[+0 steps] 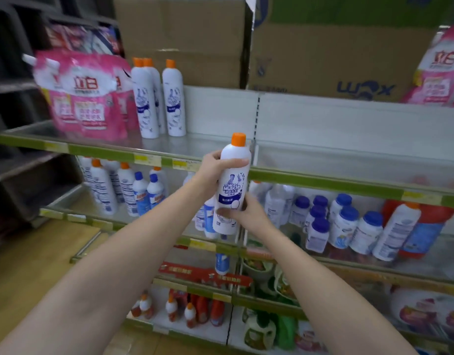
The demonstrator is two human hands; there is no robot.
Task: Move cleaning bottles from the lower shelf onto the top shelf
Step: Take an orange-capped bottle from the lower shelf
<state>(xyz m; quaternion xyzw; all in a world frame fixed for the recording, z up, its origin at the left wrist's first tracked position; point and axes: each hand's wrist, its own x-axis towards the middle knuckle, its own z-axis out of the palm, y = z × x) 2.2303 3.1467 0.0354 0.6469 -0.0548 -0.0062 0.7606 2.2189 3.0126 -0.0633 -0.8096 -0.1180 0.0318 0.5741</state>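
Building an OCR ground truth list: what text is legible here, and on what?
"Mr Muscle": label of the held bottle, gripped by the left hand and right hand.
"立白": pink refill pouches on the top shelf.
"wox", partly blurred: cardboard box.
Smaller Chinese print on the bottle, shelf price tags and lower-shelf labels: too blurred to read.
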